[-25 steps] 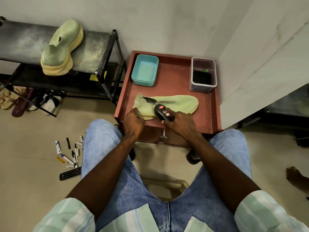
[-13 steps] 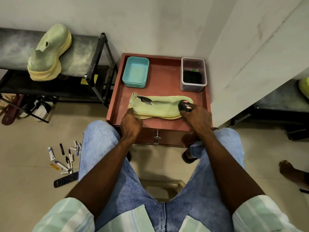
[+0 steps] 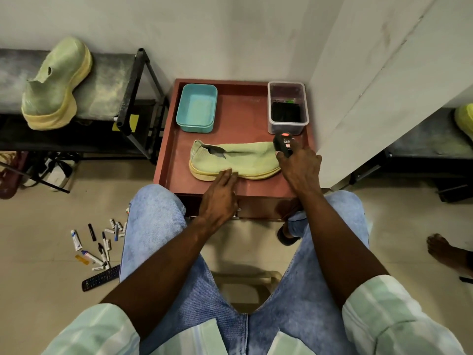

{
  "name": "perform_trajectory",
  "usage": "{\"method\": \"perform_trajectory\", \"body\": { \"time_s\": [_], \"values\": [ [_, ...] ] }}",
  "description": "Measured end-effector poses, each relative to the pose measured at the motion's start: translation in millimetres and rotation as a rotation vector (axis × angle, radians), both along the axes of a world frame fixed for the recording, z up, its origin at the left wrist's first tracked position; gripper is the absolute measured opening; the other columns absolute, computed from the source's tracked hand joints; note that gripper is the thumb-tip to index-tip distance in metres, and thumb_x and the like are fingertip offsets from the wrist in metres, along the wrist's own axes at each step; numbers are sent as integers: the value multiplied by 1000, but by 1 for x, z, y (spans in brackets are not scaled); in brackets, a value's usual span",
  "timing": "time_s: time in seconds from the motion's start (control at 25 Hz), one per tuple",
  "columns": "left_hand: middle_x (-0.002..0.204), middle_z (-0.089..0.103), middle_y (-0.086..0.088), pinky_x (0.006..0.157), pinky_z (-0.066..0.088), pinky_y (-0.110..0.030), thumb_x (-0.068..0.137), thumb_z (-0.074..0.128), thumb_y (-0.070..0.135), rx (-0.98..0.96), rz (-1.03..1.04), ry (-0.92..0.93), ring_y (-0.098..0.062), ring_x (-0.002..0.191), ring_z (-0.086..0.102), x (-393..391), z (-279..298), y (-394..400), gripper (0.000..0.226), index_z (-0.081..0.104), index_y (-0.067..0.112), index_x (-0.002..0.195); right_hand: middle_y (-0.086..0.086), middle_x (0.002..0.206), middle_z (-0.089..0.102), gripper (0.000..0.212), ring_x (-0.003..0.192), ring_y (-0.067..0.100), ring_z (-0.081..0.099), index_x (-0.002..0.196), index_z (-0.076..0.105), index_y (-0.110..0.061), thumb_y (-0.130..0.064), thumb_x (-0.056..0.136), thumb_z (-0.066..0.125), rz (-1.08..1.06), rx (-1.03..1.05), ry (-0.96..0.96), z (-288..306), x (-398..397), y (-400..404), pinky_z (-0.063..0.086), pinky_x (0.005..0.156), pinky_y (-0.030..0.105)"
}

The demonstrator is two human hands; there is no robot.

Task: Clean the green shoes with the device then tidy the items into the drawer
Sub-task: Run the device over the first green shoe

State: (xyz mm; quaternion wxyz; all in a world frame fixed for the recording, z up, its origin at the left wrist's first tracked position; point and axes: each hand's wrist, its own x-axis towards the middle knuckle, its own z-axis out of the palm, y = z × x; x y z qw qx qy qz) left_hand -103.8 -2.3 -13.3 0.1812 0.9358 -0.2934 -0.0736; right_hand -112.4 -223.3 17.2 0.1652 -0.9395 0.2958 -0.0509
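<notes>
A green knit shoe [image 3: 238, 158] with a yellow sole lies on its side on the red cabinet top [image 3: 240, 116], toe to the right. My right hand [image 3: 299, 165] grips a black device [image 3: 283, 144] with a red button, held at the shoe's toe. My left hand [image 3: 220, 196] is flat with fingers extended, its fingertips touching the sole at the shoe's middle. The second green shoe [image 3: 55, 83] rests on a black rack [image 3: 110, 83] at the left. The drawer front [image 3: 258, 211] under the cabinet top is closed, mostly hidden by my arms.
A teal tub [image 3: 197, 107] and a clear container [image 3: 286, 107] with something dark inside stand at the cabinet's back. Several pens, tubes and a remote [image 3: 101, 278] lie on the floor at left. A white panel [image 3: 378, 85] rises at right. Another person's foot [image 3: 445, 252] is at right.
My right hand slid the device along the shoe from heel to toe. My left hand let go of the heel and moved right to the sole's middle, fingers flat.
</notes>
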Motion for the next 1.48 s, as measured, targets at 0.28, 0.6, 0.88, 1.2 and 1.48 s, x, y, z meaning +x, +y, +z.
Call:
{"method": "perform_trajectory", "body": {
  "time_s": [0.28, 0.6, 0.88, 1.2, 1.48],
  "values": [
    [145, 42, -25, 120, 16, -36, 90, 51, 18, 33, 45, -14, -35, 139, 34, 7, -16, -3, 56, 41, -7, 139, 9, 103, 70, 45, 96, 31, 62, 103, 70, -23, -54, 79, 49, -44, -9, 107, 9, -14, 2, 38, 87, 40],
    [132, 56, -20, 106, 37, -37, 90, 54, 18, -74, 136, 75, -33, 125, 49, -1, -8, -1, 48, 48, 0, 134, 12, 111, 70, 41, 106, 33, 59, 121, 67, -27, -47, 86, 55, -102, 208, -1, 20, -29, -2, 37, 95, 40],
    [104, 62, -19, 80, 45, -36, 83, 53, 25, -352, 473, 219, -38, 100, 57, -5, 7, -30, 36, 55, 1, 110, 9, 110, 70, 39, 103, 30, 59, 117, 69, -26, -46, 86, 57, -98, 326, -10, 17, -34, -2, 38, 93, 39],
    [138, 33, -19, 106, 34, -45, 60, 83, 50, -381, 1121, 661, -35, 128, 34, -15, 34, -120, 107, 25, 7, 138, 2, 95, 73, 37, 89, 22, 68, 108, 75, -24, -45, 79, 66, -160, 721, -194, 21, -32, -32, 57, 77, 37],
    [150, 35, -5, 110, 30, -58, 67, 70, 68, -818, 1308, 1088, -28, 134, 39, 52, -97, -189, 107, 18, 31, 152, 0, 106, 73, 43, 93, 17, 67, 120, 69, -26, -44, 82, 66, -152, 719, -297, 6, -28, -52, 57, 84, 40]
  ]
}}
